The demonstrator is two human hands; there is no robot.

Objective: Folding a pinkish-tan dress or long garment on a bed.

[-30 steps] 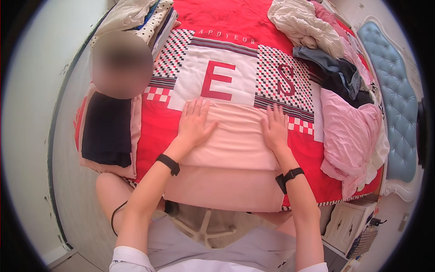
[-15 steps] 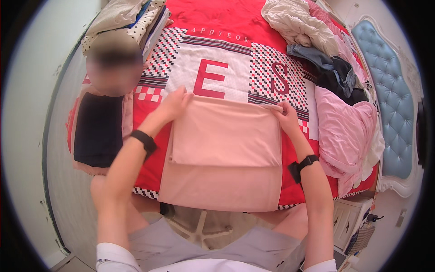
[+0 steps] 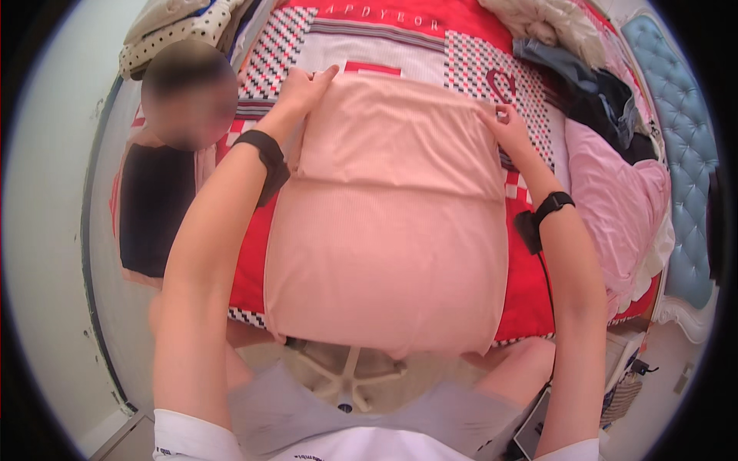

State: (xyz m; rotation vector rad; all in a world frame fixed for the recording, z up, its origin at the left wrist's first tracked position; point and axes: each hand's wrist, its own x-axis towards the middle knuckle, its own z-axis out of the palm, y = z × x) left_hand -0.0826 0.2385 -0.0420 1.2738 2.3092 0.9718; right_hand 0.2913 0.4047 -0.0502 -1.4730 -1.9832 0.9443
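A pale pink cloth (image 3: 388, 253) lies over the near part of the bed, with a crease running across it below its far edge. Its near edge hangs over the bedside towards my knees. At the cloth's far left corner, my left hand (image 3: 306, 91) is closed on the edge. My right hand (image 3: 507, 127) pinches the far right corner between thumb and fingers. Between the two hands the far edge is pulled fairly straight. Whether the cloth is a garment or a plain sheet does not show.
Under the cloth spreads a red patterned bedspread (image 3: 254, 261). To the left lie a folded black cloth (image 3: 157, 207) and stacked folded clothes (image 3: 177, 34). On the right are jeans (image 3: 573, 65) and a rumpled pink garment (image 3: 615, 192), beside a blue tufted headboard (image 3: 673, 154).
Both hands have moved farther away across the bed, carrying the cloth's far edge with them. The upper layer's fold has shifted away and more of the lower cloth shows.
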